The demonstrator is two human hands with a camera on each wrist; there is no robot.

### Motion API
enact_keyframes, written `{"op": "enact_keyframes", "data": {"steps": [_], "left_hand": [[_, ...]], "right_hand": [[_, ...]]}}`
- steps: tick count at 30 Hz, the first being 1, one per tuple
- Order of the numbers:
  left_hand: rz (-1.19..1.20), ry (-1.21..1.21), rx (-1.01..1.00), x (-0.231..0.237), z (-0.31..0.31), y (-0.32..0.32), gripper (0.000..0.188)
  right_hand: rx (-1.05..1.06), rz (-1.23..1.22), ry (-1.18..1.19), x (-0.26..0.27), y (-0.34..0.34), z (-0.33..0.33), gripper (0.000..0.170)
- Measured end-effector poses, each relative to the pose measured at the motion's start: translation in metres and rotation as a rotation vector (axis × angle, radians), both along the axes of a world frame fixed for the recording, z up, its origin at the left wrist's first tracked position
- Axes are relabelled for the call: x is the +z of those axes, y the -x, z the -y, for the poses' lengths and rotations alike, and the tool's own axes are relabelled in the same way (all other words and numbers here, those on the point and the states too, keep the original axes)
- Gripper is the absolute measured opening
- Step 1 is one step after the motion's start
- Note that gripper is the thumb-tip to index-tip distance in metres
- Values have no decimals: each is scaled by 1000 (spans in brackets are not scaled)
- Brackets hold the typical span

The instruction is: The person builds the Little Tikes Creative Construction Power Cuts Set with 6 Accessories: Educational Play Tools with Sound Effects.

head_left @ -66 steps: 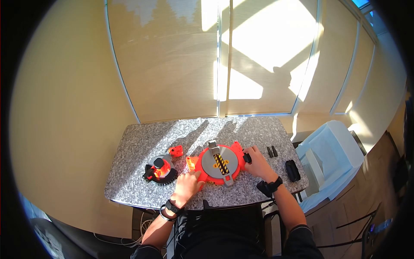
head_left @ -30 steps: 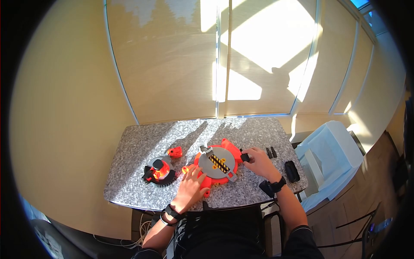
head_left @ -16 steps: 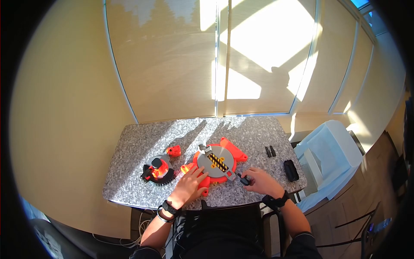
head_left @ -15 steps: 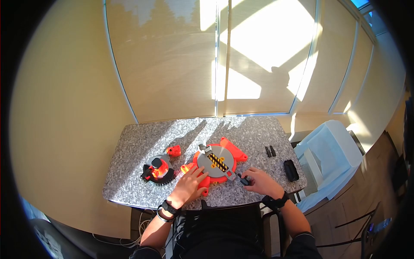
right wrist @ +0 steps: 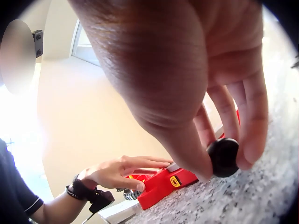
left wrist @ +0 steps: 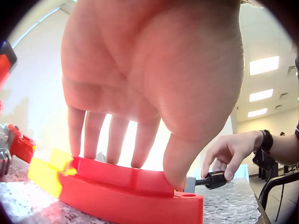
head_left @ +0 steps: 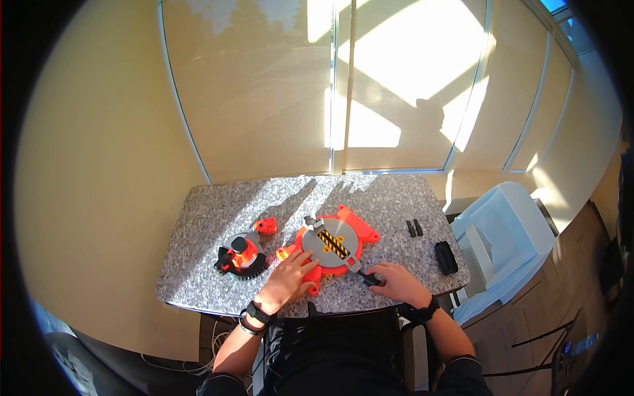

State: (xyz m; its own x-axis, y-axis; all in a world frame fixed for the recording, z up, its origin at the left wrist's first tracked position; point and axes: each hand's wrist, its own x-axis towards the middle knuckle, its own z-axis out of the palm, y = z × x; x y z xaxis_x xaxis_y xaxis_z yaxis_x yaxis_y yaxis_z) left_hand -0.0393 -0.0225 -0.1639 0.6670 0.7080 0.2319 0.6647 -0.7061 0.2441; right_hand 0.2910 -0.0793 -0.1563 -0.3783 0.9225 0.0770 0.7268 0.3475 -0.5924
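Note:
A red toy base with a round grey plate (head_left: 320,254) and a yellow-black striped strip lies flat on the table. The left hand (head_left: 286,280) rests on its near left side, fingers spread and fairly straight; in the left wrist view the fingertips and thumb touch the red rim (left wrist: 126,184). The right hand (head_left: 401,285) pinches a black knob (head_left: 370,280) between thumb and fingers, at the end of the plate's grey tab. In the left wrist view the knob (left wrist: 217,179) has a dark threaded shaft against a grey part. The right wrist view shows the knob's round end (right wrist: 224,157).
Left of the base stands a red, grey and black toy part (head_left: 243,254), with a red piece (head_left: 265,226) behind it. To the right lie two small black pieces (head_left: 414,228) and a black case (head_left: 446,258). A chair with a light blue cover (head_left: 508,244) stands beyond the table's right edge.
The base has turned and its grey tab points toward the right hand. The right hand has moved from the base's right side toward the near edge, bringing the black knob to the tab.

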Motion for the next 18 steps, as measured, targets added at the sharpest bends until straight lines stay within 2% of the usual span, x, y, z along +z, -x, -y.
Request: {"op": "enact_keyframes", "data": {"steps": [18], "left_hand": [[29, -65, -26, 4, -2, -5, 57]], "right_hand": [[-55, -89, 5, -14, 9, 2, 43]]}}
